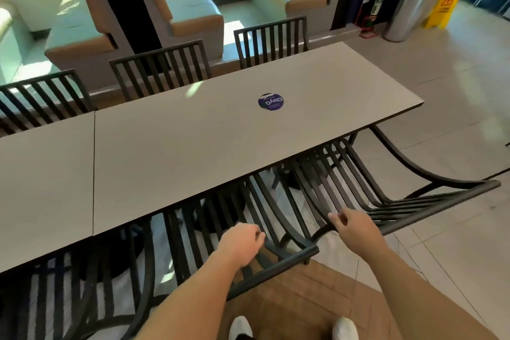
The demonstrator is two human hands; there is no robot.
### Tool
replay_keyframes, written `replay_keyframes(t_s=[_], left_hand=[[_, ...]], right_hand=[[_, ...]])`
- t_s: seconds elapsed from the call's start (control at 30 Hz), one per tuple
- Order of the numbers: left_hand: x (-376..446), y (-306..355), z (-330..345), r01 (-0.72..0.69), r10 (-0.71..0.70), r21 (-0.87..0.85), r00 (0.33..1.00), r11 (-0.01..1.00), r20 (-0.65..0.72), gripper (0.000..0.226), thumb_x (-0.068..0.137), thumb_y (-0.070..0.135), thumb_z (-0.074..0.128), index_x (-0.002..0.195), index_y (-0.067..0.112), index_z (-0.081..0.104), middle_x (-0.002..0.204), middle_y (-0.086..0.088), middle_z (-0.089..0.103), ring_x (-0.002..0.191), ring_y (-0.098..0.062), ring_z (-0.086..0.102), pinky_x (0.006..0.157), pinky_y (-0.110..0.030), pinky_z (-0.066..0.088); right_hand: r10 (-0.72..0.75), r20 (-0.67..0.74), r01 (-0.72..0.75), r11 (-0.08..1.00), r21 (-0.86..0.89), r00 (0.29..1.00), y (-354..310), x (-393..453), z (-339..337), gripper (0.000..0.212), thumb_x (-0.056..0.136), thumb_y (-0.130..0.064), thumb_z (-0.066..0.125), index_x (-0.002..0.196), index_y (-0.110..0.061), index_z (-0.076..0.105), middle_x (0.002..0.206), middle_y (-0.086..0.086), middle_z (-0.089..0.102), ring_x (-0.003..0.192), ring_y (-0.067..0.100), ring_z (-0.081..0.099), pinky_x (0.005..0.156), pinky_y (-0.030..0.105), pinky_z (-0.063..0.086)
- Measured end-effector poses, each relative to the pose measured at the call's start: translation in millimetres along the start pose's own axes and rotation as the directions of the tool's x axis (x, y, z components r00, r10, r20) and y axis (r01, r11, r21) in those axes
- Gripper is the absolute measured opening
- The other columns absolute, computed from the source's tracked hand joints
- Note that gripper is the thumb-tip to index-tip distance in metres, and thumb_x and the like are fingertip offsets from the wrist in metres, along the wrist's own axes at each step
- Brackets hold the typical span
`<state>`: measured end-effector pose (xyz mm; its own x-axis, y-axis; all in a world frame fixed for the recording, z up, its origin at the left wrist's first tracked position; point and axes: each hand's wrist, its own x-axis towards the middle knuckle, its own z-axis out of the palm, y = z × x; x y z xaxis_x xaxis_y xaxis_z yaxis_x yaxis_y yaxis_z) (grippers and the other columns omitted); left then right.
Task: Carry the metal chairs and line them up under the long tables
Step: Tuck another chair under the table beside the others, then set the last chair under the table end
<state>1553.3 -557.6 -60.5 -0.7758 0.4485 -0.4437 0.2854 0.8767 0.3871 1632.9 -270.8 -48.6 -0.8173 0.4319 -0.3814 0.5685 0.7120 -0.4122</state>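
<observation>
Head view: both hands, left [242,243] and right [356,229], hang loosely curled, empty, over rigid, likely heavy metal chairs [276,262]; top rails offer grip.

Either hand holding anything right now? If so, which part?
Left hand is curled above the middle near chair, right hand curled beside the right chair. Neither clearly grips a rail; cannot tell from this view.

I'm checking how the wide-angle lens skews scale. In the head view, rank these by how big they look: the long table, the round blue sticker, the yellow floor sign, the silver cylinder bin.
1. long table
2. silver cylinder bin
3. yellow floor sign, farther off, so real size is unsure
4. round blue sticker
</observation>
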Motion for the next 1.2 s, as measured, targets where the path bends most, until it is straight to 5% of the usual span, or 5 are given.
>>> replay_keyframes(t_s=[0.17,0.33,0.67,1.03,1.2], left_hand=[[38.4,79.9,16.5,-0.051,0.050,-0.023,0.998,0.998,-0.045,0.032,0.108,0.043,0.044,0.110,0.025,0.070,0.098,0.005,0.071,0.088,-0.016,0.067,0.085,-0.039,0.058],[60.4,167.7,53.1,0.042,-0.047,-0.045,0.994,0.998,-0.101,0.033,0.108,0.044,0.043,0.108,0.025,0.069,0.097,0.003,0.071,0.088,-0.018,0.068,0.085,-0.040,0.058],[85.5,303.3,100.1,0.093,-0.095,-0.077,0.995,0.993,-0.017,0.035,0.109,0.043,0.043,0.125,0.023,0.066,0.108,0.001,0.069,0.096,-0.016,0.067,0.091,-0.037,0.059],[126.9,331.7,124.7,0.022,-0.004,-0.096,0.983,0.995,0.184,0.039,0.101,0.052,0.059,0.129,0.026,0.064,0.110,0.003,0.067,0.098,-0.012,0.065,0.091,-0.032,0.057],[134.1,337.6,140.9,0.061,-0.052,-0.043,0.984,0.997,0.172,0.037,0.101,0.044,0.063,0.132,0.025,0.061,0.118,0.003,0.062,0.106,-0.015,0.062,0.099,-0.035,0.054]], right_hand=[[0.013,0.002,-0.013,1.000,-0.010,1.000,70.1,29.0,-38.1,0.036,0.101,-0.058,0.048,0.089,-0.026,0.059,0.083,-0.003,0.066,0.077,0.015,0.063,0.071,0.038,0.055],[-0.057,0.056,0.059,0.997,-0.050,0.997,142.2,69.9,-84.7,0.036,0.101,-0.058,0.051,0.101,-0.024,0.064,0.088,-0.007,0.066,0.082,0.013,0.062,0.074,0.036,0.052],[-0.127,0.153,0.153,0.973,-0.172,0.980,250.1,119.6,-161.5,0.024,0.100,-0.050,0.057,0.099,-0.026,0.062,0.097,-0.005,0.063,0.086,0.012,0.059,0.069,0.030,0.046],[-0.164,0.203,0.223,0.924,-0.310,0.965,287.0,136.6,-169.7,0.050,0.095,-0.048,0.065,0.139,-0.025,0.056,0.138,-0.004,0.055,0.129,0.018,0.049,0.107,0.034,0.045],[-0.177,0.250,0.263,0.891,-0.369,0.952,299.9,151.4,-169.2,0.057,0.095,-0.050,0.064,0.145,-0.026,0.052,0.150,-0.002,0.050,0.139,0.021,0.043,0.116,0.038,0.037]])
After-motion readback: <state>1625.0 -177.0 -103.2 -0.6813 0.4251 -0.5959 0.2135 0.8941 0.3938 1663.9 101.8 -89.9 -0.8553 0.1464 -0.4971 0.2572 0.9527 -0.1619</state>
